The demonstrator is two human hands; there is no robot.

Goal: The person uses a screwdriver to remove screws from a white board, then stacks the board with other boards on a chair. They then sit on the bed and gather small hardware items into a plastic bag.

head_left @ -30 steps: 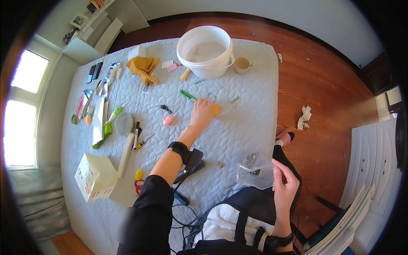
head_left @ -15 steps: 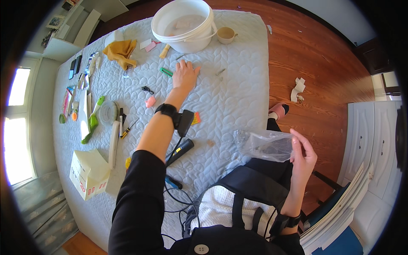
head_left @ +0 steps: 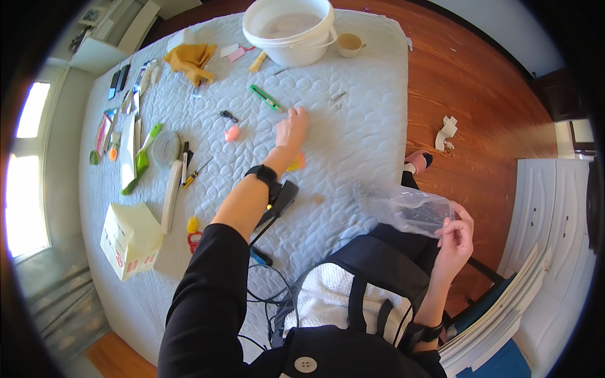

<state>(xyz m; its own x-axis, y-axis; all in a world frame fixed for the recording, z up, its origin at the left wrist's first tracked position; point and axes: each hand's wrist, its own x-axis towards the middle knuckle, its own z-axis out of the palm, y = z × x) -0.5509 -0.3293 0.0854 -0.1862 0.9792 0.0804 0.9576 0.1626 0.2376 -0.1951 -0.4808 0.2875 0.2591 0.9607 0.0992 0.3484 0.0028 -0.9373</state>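
Head view: the right hand (head_left: pixel 455 244) pinches a clear plastic bag (head_left: pixel 406 210) by the right edge of the bed (head_left: pixel 372 138). The left hand (head_left: pixel 291 130) curls beside a green utility knife (head_left: pixel 265 98); whether it grips anything, I cannot tell.

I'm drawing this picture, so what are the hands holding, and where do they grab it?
The right hand holds the clear plastic bag by its right end, in the fingers. Whether the left hand holds anything can't be told.

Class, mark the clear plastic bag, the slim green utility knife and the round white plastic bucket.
Clear plastic bag (head_left: pixel 413 211), head view: middle of its film.
Slim green utility knife (head_left: pixel 266 99), head view: middle of its body.
Round white plastic bucket (head_left: pixel 295 55), head view: front outer wall.
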